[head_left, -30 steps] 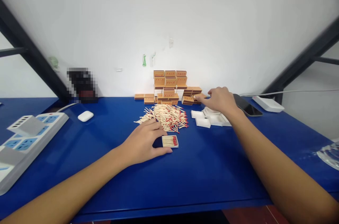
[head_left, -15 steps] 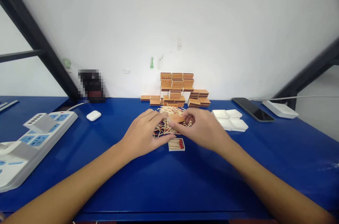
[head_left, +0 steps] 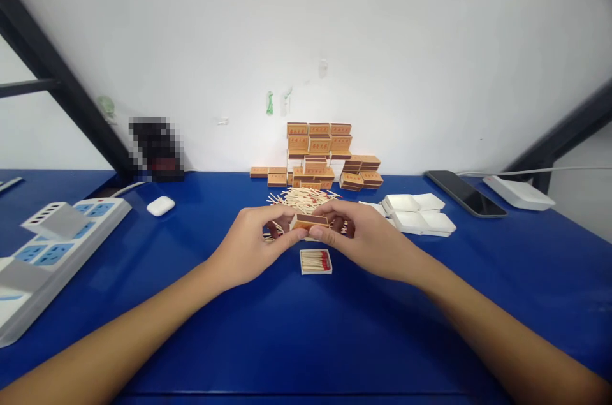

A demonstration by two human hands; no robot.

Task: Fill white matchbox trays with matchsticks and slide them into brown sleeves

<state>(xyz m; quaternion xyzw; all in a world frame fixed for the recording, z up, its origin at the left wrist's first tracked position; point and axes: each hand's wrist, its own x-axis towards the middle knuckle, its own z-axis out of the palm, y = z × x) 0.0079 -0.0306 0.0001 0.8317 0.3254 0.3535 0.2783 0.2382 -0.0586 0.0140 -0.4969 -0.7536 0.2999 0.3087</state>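
Observation:
Between my two hands is a matchbox sleeve (head_left: 310, 220), orange-brown with a dark striking strip facing up. My left hand (head_left: 255, 240) grips its left end between thumb and fingers. On the right end, my right hand (head_left: 366, 236) pinches it the same way. Just below lies a white matchbox tray (head_left: 316, 272) holding matches (head_left: 314, 259) with their red heads to the right. Behind the hands spreads a heap of loose matches (head_left: 303, 198), partly hidden by my fingers.
Stacked matchboxes (head_left: 319, 144) stand against the wall. White empty trays (head_left: 421, 213) lie to the right, with a black phone (head_left: 465, 193) and a white device (head_left: 519, 192) beyond. At left are a white earbud case (head_left: 161, 205) and a power strip (head_left: 71, 261) on the blue table (head_left: 306, 341).
The matchbox sleeve has turned so its striking strip shows on top, and my left hand has closed on its left end. More white trays show at right. The view has shifted slightly.

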